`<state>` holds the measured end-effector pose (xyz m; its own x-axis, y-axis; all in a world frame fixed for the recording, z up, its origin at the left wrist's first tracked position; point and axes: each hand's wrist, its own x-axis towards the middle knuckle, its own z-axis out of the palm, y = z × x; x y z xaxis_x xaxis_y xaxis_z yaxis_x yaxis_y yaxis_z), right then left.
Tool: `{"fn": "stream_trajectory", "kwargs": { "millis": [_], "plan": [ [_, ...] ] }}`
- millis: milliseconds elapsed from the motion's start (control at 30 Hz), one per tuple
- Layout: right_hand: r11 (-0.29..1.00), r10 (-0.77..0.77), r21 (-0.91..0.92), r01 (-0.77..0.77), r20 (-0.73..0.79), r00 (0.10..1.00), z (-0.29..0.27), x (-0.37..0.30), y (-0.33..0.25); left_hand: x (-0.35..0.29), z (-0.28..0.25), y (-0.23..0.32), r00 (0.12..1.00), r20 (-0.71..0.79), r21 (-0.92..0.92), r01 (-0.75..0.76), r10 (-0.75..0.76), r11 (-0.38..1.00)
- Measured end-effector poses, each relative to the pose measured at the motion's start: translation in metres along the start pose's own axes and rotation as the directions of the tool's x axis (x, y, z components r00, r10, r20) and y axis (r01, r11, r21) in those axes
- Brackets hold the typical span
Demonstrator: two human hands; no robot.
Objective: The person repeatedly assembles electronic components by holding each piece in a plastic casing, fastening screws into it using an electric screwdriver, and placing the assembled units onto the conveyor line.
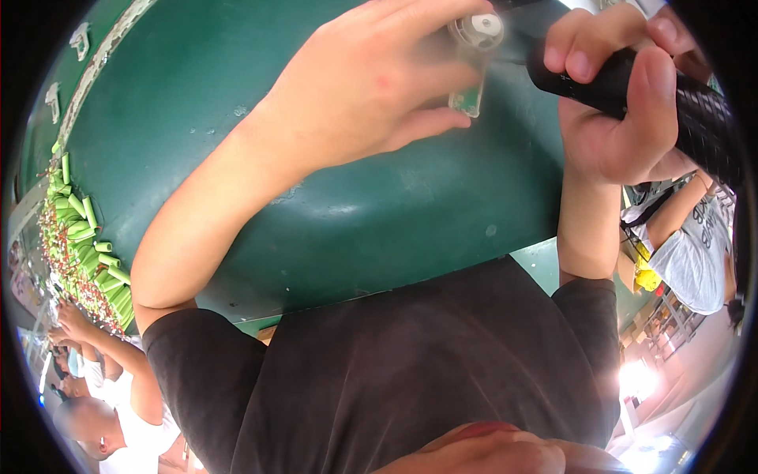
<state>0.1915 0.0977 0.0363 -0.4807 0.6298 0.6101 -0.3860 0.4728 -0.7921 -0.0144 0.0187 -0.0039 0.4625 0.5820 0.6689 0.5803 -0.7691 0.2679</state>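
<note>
Surface: green tabletop, scuffed, under the L fingers. Bkgd: heap of green tubes w/ wires, well L of the L fingers; person in white top beyond; person in grey top past the R hand.

Status (judged): work on one pc. in progress. Done: pc. and tool both picked up, brought near each other. Left: pc. not yet set down, tool not yet put away. Fastened or not: can't tell, too blurred.

Item 1: clear plastic part, w/ white disc at upper end. Loc.: at L fingertips, btwn uppermost & lowest; above tabletop. L hand: fingers curved, grasping part; mid ones blurred.

Item 2: black tool, R hand wrapped round it, thumb along near side. Tool's front end pts. toward L fingers; contact w/ part unclear.
</note>
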Motion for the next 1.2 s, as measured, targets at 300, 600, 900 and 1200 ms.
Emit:
{"fn": "stream_trajectory", "kwargs": {
  "millis": [300,600,900,1200],
  "plan": [
    [0.969,-0.135,-0.218,0.113,-0.085,0.987,0.029,0.007,0.01,0.012,-0.025,0.014,0.931,0.28,-0.112,0.273,-0.234,0.955],
    [0.967,-0.116,-0.243,0.082,-0.132,0.984,0.03,0.003,0.008,0.005,-0.012,0.006,0.992,0.107,-0.033,0.073,-0.069,0.997],
    [0.947,-0.133,-0.309,0.091,-0.118,0.984,0.028,0.006,0.005,0.011,-0.024,0.014,0.934,0.277,-0.114,0.266,-0.227,0.957],
    [0.946,-0.127,-0.313,0.088,-0.106,0.986,0.035,-0.002,0.002,0.008,-0.015,0.018,0.939,0.21,-0.111,0.3,-0.273,0.947]
  ]
}}
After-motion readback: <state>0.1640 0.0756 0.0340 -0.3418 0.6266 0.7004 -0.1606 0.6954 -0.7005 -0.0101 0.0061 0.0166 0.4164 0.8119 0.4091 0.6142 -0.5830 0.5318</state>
